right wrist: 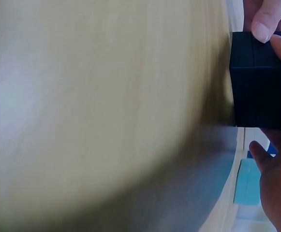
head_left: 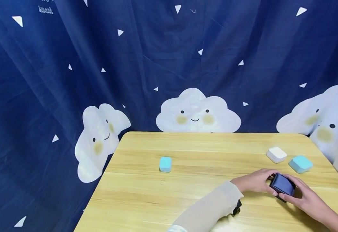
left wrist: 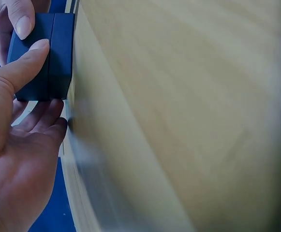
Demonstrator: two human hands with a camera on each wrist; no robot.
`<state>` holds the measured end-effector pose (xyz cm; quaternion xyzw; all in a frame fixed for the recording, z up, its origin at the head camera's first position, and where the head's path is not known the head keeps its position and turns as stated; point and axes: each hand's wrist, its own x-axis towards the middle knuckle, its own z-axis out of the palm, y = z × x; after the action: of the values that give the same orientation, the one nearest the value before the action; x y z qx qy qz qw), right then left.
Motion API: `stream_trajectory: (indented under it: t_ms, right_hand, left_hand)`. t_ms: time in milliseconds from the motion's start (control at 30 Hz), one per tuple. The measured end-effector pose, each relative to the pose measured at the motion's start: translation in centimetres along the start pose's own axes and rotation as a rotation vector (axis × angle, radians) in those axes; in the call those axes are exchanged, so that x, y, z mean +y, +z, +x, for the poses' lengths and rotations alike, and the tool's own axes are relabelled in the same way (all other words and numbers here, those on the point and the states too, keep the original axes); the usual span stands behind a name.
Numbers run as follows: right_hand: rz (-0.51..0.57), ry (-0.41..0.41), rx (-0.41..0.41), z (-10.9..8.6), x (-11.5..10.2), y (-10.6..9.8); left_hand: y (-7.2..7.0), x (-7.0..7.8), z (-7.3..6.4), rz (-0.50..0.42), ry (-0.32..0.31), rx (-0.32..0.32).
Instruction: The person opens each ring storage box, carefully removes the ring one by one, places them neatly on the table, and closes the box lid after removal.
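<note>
Box (head_left: 283, 184): at right of the table (head_left: 203, 167); probably light, stiff, slightly slippery.
Grip: left hand (head_left: 257, 181) and right hand (head_left: 305, 197) curled round it from opposite sides.
Hold: best on flat sides, judging by the seam (left wrist: 49, 77).
Surface: pale wood grain; white block (head_left: 276, 154) and turquoise block (head_left: 301, 164) beyond.
Room: navy curtain (head_left: 145, 58), printed clouds (head_left: 169, 119).

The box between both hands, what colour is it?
The box is dark blue-black, clearest in the head view.

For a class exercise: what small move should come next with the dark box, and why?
Probably ease the dark box open at its seam: the left grip and right grip both hold it, thumbs lie near that seam, and no gap shows there.
</note>
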<state>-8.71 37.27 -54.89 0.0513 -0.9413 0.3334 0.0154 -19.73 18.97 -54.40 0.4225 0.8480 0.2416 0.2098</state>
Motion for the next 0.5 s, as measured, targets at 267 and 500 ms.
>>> stream_trajectory:
  t_ms: [267, 500]
  right_hand:
    - [-0.007, -0.055, -0.012, 1.3, -1.4, 0.5]
    - [0.006, -0.12, -0.008, 2.7, -2.7, 1.2]
  left_hand:
    - [-0.6, -1.6, -1.4, -0.025, 0.002, 0.025]
    - [-1.4, -2.7, -2.8, -0.014, -0.013, 0.065]
